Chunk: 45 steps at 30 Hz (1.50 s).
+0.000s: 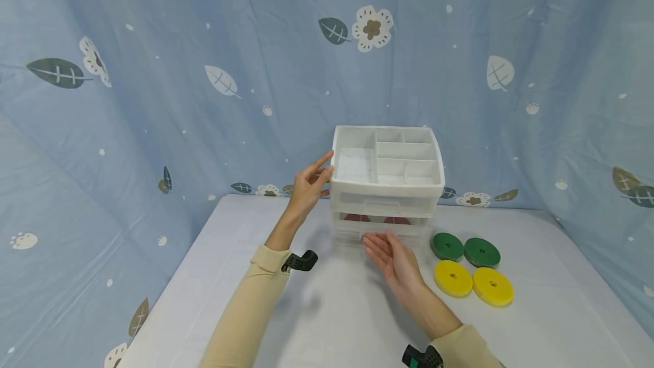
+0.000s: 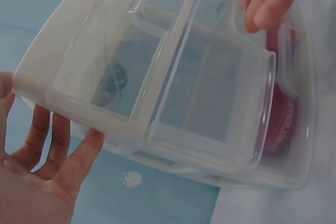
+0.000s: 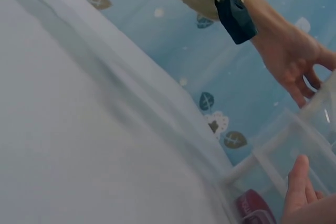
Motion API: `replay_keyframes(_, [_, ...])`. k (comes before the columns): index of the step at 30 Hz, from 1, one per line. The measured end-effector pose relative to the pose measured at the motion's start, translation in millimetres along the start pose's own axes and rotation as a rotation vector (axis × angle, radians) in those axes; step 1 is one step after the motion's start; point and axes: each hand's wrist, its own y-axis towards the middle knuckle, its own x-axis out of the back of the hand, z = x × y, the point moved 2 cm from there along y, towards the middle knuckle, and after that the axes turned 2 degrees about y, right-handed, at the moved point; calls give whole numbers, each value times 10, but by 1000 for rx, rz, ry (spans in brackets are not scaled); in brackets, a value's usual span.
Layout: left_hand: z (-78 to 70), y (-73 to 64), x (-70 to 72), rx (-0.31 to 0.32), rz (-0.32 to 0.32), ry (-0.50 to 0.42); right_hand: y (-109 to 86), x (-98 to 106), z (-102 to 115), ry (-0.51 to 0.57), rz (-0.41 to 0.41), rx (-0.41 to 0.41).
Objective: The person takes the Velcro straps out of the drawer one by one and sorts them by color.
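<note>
- Nearest you lay the white bench.
- Your right hand held nothing, its fingers nearly straight, fingertips at the front of the lower drawer.
- To its right, two yellow discs lay side by side, two green discs just behind them.
- Red discs sat inside the lower drawer, under the upper drawer.
- Your left hand, fingers spread, rested against the left side of the white drawer unit.
- That unit stood upright near the bench's far edge, before a blue curtain.
</note>
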Motion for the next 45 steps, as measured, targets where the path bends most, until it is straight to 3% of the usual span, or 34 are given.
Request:
replay_keyframes(15, [-41,-20,-1,11,8,21,244,5,77,4,-23,1])
replay_keyframes(33, [6,-7,3,18,7,31,300,45,82,5,-20,-4])
replay_keyframes(41, [-242,-103,-29,30,29,23,302,149,-22,-31,-46,15])
replay_keyframes(45, [-262,-111,-33,28,25,32,317,206,-127,-63,-36,-21])
